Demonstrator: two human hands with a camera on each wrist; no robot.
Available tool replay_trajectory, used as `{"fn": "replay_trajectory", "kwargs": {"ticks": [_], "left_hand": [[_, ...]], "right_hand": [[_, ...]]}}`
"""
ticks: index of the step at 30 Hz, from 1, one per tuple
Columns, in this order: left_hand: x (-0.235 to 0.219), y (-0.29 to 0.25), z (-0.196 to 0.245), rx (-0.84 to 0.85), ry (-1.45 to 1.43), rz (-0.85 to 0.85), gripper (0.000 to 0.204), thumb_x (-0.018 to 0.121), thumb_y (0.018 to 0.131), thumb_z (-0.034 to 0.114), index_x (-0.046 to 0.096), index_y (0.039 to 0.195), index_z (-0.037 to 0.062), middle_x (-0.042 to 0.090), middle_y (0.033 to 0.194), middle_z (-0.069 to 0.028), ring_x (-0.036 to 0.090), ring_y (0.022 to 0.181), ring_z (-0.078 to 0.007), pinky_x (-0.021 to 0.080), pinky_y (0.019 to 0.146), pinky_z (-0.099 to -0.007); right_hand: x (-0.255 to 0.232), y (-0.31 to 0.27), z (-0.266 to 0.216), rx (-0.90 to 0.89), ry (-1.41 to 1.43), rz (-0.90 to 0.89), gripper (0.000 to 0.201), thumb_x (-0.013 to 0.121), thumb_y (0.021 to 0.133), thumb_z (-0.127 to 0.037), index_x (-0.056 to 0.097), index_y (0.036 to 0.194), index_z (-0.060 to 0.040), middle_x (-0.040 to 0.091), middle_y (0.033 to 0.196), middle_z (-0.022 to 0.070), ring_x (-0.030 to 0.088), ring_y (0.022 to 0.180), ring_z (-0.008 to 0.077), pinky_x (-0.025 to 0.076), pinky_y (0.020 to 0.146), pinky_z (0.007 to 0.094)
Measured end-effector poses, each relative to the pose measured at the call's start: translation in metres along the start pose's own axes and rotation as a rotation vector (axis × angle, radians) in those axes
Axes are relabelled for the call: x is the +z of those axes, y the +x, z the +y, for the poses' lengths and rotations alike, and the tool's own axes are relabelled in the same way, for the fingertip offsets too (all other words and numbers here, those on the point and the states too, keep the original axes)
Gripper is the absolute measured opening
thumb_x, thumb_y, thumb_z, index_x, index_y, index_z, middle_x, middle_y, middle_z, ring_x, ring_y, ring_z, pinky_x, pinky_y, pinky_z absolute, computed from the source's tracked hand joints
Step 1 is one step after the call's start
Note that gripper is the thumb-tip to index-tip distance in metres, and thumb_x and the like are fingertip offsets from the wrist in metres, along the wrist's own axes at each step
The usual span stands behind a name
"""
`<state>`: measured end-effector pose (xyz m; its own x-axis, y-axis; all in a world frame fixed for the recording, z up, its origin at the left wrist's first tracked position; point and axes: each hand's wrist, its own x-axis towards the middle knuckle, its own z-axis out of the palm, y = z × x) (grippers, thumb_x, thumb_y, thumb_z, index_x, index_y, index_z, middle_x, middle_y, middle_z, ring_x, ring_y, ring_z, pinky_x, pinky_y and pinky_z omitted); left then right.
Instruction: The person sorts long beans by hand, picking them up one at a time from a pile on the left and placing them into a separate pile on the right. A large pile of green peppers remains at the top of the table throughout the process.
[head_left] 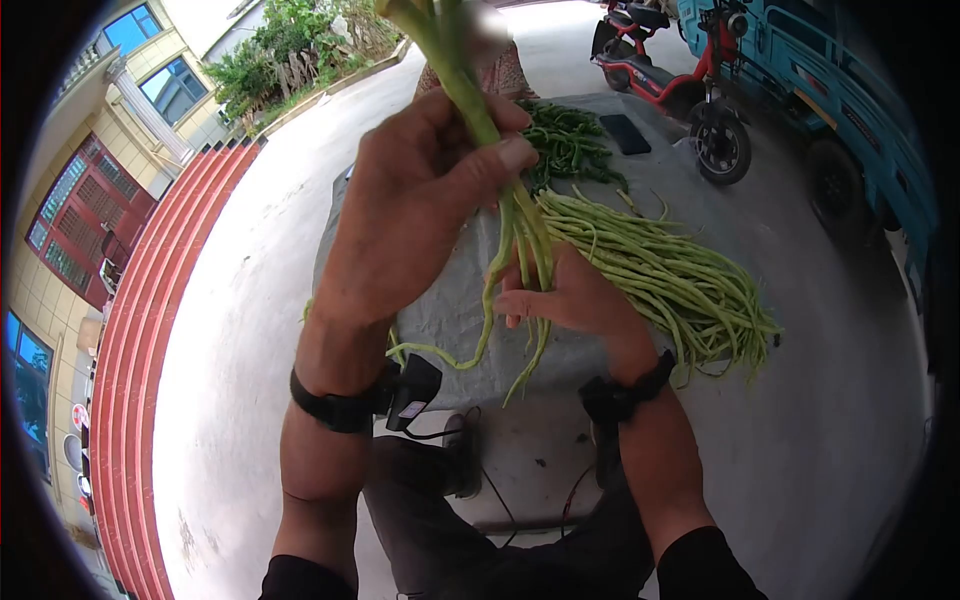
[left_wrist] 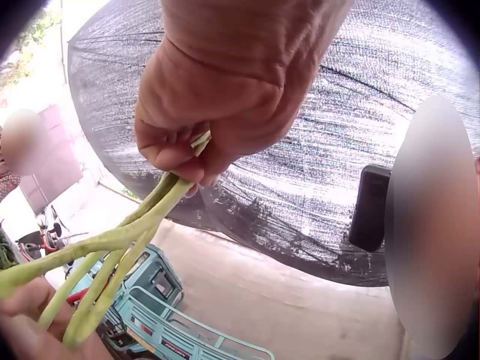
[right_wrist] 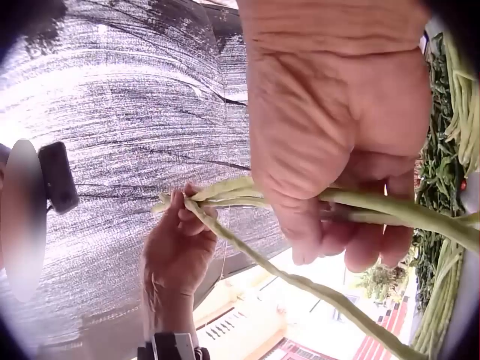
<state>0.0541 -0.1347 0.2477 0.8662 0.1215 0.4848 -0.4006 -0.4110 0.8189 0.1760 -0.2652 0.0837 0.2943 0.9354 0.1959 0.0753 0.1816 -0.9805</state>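
My left hand (head_left: 400,205) is raised in front of me and pinches a small bunch of long green beans (head_left: 468,90) between thumb and fingers. From that grip the beans hang down, some bent and trailing toward the cloth. Lower and to the right, my right hand (head_left: 575,295) curls its thumb and fingers round the same bunch. In the left wrist view, several bean pods (left_wrist: 112,240) fan out from the left hand's fingertips toward the right hand (left_wrist: 37,330). The right wrist view has the beans (right_wrist: 375,206) passing through the right hand's fingers.
A large pile of long beans (head_left: 660,270) lies on the grey cloth (head_left: 440,310), with a heap of green peppers (head_left: 570,140) and a phone (head_left: 624,134) beyond it. Someone sits opposite. A red scooter (head_left: 680,80) and a blue cargo tricycle (head_left: 840,100) stand at the right; red steps (head_left: 160,330) at the left.
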Motion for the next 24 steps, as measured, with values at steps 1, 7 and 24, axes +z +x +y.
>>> {"fn": "replay_trajectory", "kwargs": {"ticks": [1,7,24], "left_hand": [[-0.009,0.002,0.006,0.005,0.022,0.021,0.031,0.075,0.102,0.017,0.069,0.129,0.0021,0.076,0.107,-0.0051,0.061,0.084,-0.0047,0.048,0.072,-0.0215],[-0.031,0.011,0.014,-0.038,-0.06,0.133,0.043,0.073,0.103,0.022,0.064,0.135,-0.0038,0.073,0.11,-0.0058,0.054,0.079,-0.0038,0.047,0.076,-0.0182],[-0.062,0.045,0.057,0.222,-0.056,0.235,0.046,0.067,0.107,0.015,0.057,0.143,-0.0118,0.072,0.125,-0.0142,0.06,0.098,-0.0097,0.05,0.086,-0.0223]], "right_hand": [[-0.002,-0.003,-0.001,0.0,-0.016,0.01,0.056,0.086,0.089,-0.015,0.057,0.136,-0.0005,0.069,0.114,0.0067,0.069,0.11,0.0155,0.056,0.092,0.0322],[0.01,-0.013,-0.012,-0.329,0.068,0.025,0.072,0.09,0.086,-0.018,0.052,0.145,-0.003,0.064,0.142,0.0127,0.061,0.134,0.0252,0.048,0.111,0.0432],[0.009,-0.017,-0.029,-0.365,0.303,0.214,0.021,0.071,0.103,-0.011,0.066,0.119,0.0016,0.064,0.087,0.0033,0.064,0.071,0.0107,0.055,0.067,0.0267]]}}
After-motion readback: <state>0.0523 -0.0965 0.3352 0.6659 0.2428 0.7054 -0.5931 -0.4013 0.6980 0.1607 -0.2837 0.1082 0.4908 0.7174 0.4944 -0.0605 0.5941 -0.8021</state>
